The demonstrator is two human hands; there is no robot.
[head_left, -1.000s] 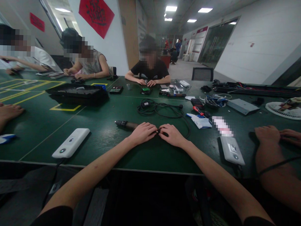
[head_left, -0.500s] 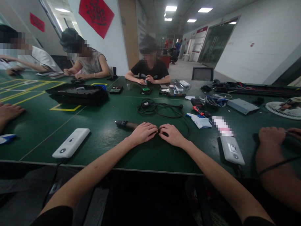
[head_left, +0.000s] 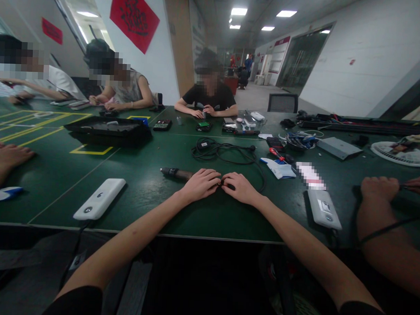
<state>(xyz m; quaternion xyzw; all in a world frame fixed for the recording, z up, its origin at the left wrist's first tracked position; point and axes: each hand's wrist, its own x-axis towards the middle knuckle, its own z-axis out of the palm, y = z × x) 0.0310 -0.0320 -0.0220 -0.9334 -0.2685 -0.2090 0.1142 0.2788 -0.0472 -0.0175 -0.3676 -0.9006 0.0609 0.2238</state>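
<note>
Low over the green table, my left hand (head_left: 202, 184) and my right hand (head_left: 241, 188) meet with their fingertips almost touching. Both are closed, pinching a small dark part (head_left: 220, 182) between them; the fingers cover most of it, so its kind cannot be made out. Just left of my left hand lies an electric screwdriver (head_left: 175, 173), its tip pointing left and its rear end hidden behind that hand. A coiled black cable (head_left: 227, 153) with a plug rests beyond my hands, one loop running down past my right hand.
White power banks (head_left: 100, 198) lie on both sides of my arms. A red-handled screwdriver (head_left: 276, 154) and a blue-white packet (head_left: 280, 168) sit to the right. A black tray (head_left: 107, 128) stands far left. Co-workers' hands are at both table sides and opposite.
</note>
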